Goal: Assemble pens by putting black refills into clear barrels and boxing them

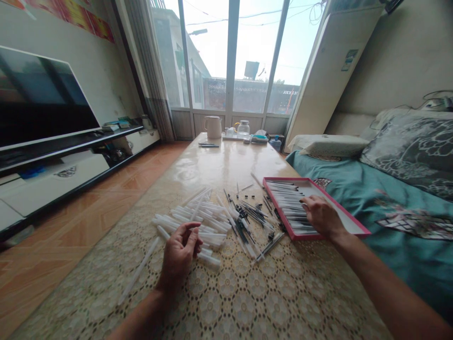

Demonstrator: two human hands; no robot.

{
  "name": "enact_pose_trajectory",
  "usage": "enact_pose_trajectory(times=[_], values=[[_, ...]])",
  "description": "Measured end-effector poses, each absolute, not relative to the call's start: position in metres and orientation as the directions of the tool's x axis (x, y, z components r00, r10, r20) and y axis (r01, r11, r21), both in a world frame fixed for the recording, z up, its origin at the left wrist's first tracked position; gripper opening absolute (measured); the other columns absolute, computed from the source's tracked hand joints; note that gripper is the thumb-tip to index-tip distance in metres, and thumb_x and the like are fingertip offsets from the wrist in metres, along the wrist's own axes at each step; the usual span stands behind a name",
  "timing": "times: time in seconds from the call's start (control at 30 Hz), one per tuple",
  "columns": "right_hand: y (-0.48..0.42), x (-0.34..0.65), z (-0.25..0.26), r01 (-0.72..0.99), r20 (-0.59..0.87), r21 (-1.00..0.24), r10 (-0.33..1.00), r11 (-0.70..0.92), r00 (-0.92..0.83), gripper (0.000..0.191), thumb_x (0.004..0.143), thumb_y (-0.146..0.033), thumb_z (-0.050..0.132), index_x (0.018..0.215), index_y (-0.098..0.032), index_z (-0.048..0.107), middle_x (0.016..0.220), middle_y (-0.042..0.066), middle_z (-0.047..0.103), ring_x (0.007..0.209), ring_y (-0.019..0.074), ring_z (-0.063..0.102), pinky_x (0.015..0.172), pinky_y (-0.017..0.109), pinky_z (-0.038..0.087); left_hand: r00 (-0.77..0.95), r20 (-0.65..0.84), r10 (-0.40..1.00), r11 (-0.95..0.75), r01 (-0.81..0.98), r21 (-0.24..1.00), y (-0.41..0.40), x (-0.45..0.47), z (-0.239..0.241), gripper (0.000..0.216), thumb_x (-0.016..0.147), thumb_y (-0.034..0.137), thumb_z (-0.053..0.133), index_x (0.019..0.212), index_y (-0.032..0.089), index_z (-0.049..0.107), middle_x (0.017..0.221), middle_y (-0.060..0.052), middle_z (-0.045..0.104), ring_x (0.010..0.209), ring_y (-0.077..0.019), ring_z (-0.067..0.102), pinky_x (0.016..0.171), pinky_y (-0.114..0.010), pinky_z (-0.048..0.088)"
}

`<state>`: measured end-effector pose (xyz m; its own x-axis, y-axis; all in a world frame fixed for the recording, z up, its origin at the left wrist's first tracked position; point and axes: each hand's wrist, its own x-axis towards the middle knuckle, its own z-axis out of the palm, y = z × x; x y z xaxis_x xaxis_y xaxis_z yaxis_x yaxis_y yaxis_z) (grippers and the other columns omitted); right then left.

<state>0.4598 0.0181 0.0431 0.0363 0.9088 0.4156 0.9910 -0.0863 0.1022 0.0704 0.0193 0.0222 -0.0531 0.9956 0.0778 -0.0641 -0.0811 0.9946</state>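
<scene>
My left hand (181, 249) is over the near edge of a pile of translucent white plastic tubes (208, 219). Its fingers are curled toward the thumb; whether anything is between them is hidden. My right hand (321, 216) reaches into a pink-rimmed tray (343, 222), fingertips pinched at the dark end of a slim pen-like stick. Similar sticks with whitish bodies (286, 198) lie side by side in the tray. Between the hands lie loose thin dark rods (255, 212) and small black pieces (271, 236). One tube (139, 269) rests apart at the left.
The long table (230, 302) has a patterned cover. At its far end stand a beige jug (213, 127), a glass pitcher (243, 128) and a few sticks (208, 145). A sofa with a teal cover (354, 182) borders the right side; a TV cabinet (71, 170) stands left.
</scene>
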Motion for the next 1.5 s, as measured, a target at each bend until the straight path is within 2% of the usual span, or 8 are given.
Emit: enact_pose_trajectory(times=[0.1, 0.33, 0.57, 0.93, 1.13, 1.23, 1.37, 1.5], values=[[0.018, 0.423, 0.044, 0.999, 0.482, -0.039, 0.876, 0.022, -0.001, 0.019, 0.088, -0.015, 0.046, 0.093, -0.015, 0.064, 0.091, 0.011, 0.065, 0.091, 0.0231, 0.057, 0.080, 0.030, 0.042, -0.052, 0.069, 0.996, -0.072, -0.059, 0.996, 0.018, 0.071, 0.023, 0.034, 0.071, 0.043, 0.067, 0.091, 0.016, 0.062, 0.053, 0.004, 0.057, 0.044, -0.0105, 0.049, 0.039, -0.020, 0.038], [0.019, 0.315, 0.028, 0.844, 0.394, -0.406, 0.900, 0.351, -0.185, 0.010, 0.083, -0.014, 0.056, 0.089, -0.019, 0.063, 0.087, 0.004, 0.063, 0.082, 0.0170, 0.058, 0.074, 0.028, 0.044, -0.064, 0.059, 0.996, -0.063, -0.059, 0.996, 0.017, 0.071, 0.024, 0.031, 0.072, 0.041, 0.066, 0.090, 0.016, 0.062, 0.053, 0.004, 0.057, 0.043, -0.0099, 0.049, 0.040, -0.020, 0.038], [0.046, 0.263, 0.030, 0.919, 0.312, -0.270, 0.929, 0.288, -0.199, 0.015, 0.083, -0.013, 0.057, 0.095, -0.018, 0.064, 0.093, 0.007, 0.063, 0.092, 0.0189, 0.056, 0.080, 0.028, 0.041, -0.020, 0.069, 0.997, -0.070, -0.036, 0.997, 0.019, 0.070, 0.018, 0.027, 0.076, 0.038, 0.063, 0.091, 0.016, 0.060, 0.054, 0.004, 0.056, 0.043, -0.0101, 0.049, 0.040, -0.020, 0.038], [0.087, 0.236, 0.024, 0.957, 0.310, -0.225, 0.945, 0.181, -0.105, 0.016, 0.083, -0.011, 0.053, 0.088, -0.016, 0.066, 0.093, 0.012, 0.065, 0.089, 0.0214, 0.057, 0.077, 0.028, 0.039, -0.001, 0.103, 0.995, -0.103, 0.008, 0.995, 0.019, 0.069, 0.014, 0.026, 0.080, 0.038, 0.060, 0.093, 0.016, 0.061, 0.056, 0.003, 0.056, 0.044, -0.0100, 0.048, 0.040, -0.020, 0.038], [0.048, 0.260, 0.032, 0.941, 0.360, -0.281, 0.929, 0.191, -0.082, 0.013, 0.088, -0.015, 0.047, 0.090, -0.016, 0.059, 0.089, 0.008, 0.063, 0.084, 0.0194, 0.057, 0.075, 0.026, 0.040, -0.048, 0.199, 0.979, -0.192, 0.114, 0.975, 0.019, 0.069, 0.012, 0.018, 0.080, 0.030, 0.061, 0.091, 0.017, 0.064, 0.071, -0.002, 0.062, 0.061, -0.0139, 0.058, 0.055, -0.024, 0.047], [0.018, 0.273, 0.035, 0.858, 0.463, -0.409, 0.881, 0.310, -0.098, 0.011, 0.090, -0.017, 0.045, 0.091, -0.016, 0.056, 0.083, 0.005, 0.061, 0.078, 0.0177, 0.057, 0.072, 0.026, 0.042, -0.046, 0.350, 0.936, -0.329, 0.246, 0.912, 0.017, 0.070, 0.012, 0.023, 0.079, 0.025, 0.061, 0.101, 0.019, 0.066, 0.089, -0.005, 0.061, 0.074, -0.0156, 0.059, 0.065, -0.026, 0.049], [-0.023, 0.275, 0.036, 0.746, 0.569, -0.460, 0.805, 0.481, -0.169, 0.010, 0.090, -0.017, 0.046, 0.094, -0.018, 0.055, 0.082, 0.004, 0.059, 0.076, 0.0171, 0.055, 0.069, 0.027, 0.042, 0.095, 0.455, 0.886, -0.453, 0.396, 0.799, 0.012, 0.072, 0.012, 0.033, 0.078, 0.020, 0.062, 0.111, 0.024, 0.065, 0.092, -0.003, 0.052, 0.069, -0.0134, 0.052, 0.060, -0.025, 0.048], [-0.042, 0.269, 0.036, 0.684, 0.552, -0.508, 0.807, 0.524, -0.208, 0.010, 0.090, -0.015, 0.046, 0.094, -0.019, 0.055, 0.078, 0.002, 0.058, 0.072, 0.0151, 0.055, 0.066, 0.026, 0.042, 0.217, 0.507, 0.834, -0.544, 0.477, 0.690, 0.011, 0.072, 0.012, 0.022, 0.076, 0.019, 0.065, 0.097, 0.024, 0.070, 0.088, -0.003, 0.051, 0.080, -0.0172, 0.055, 0.072, -0.030, 0.049]])
